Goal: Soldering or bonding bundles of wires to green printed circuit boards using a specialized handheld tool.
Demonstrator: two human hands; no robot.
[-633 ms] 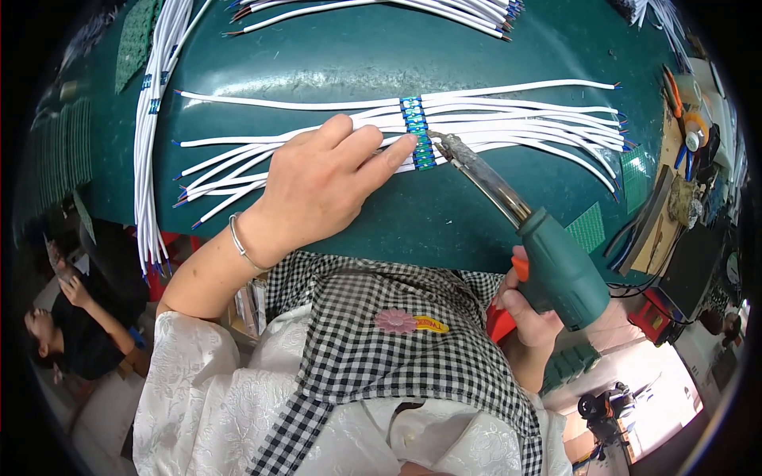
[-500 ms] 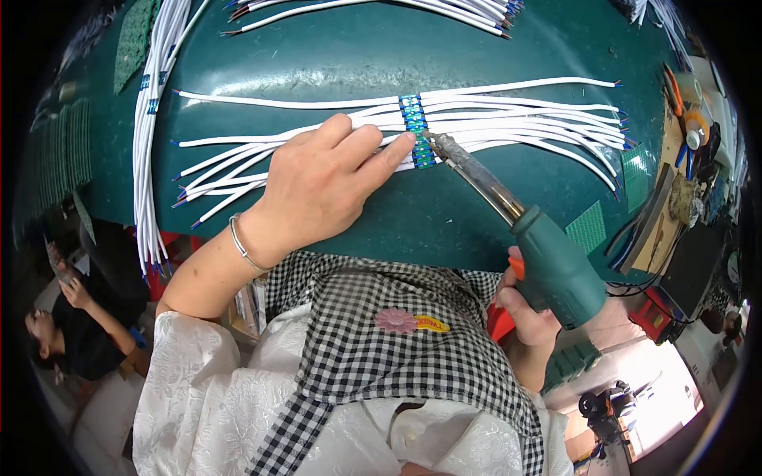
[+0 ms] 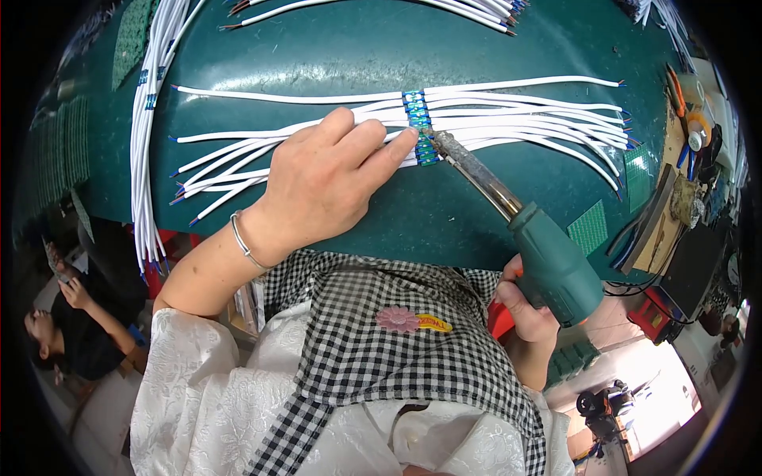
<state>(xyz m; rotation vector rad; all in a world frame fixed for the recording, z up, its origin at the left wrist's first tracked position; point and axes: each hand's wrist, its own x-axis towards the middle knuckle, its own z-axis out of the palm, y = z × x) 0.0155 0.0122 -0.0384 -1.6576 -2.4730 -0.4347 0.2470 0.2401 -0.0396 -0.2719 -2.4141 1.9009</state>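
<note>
A strip of small green circuit boards [image 3: 416, 107] lies on the table, with white cables [image 3: 516, 101] running out from both sides, their ends stripped to coloured wires. My left hand [image 3: 317, 186] rests over the cables on the left. Its fingers are bent, and the index fingertip presses at the strip where a cable meets it; the thumb is hidden. In my right hand [image 3: 528, 313] is a green soldering gun [image 3: 556, 266] with an orange trigger, gripped by its handle. Its grey, crusted tip touches or almost touches the strip beside my index fingertip.
Under the work is a green tabletop [image 3: 317, 67]. A bundle of finished white cables [image 3: 144, 174] hangs along its left edge; more cables [image 3: 381, 4] lie at the far side. Green board panels [image 3: 587, 226] and orange-handled pliers [image 3: 676, 91] are at right. A person [image 3: 87, 317] sits at left.
The strip with its cables has shifted slightly right and away from me. My left fingertip and the soldering gun's tip have moved slightly with it.
</note>
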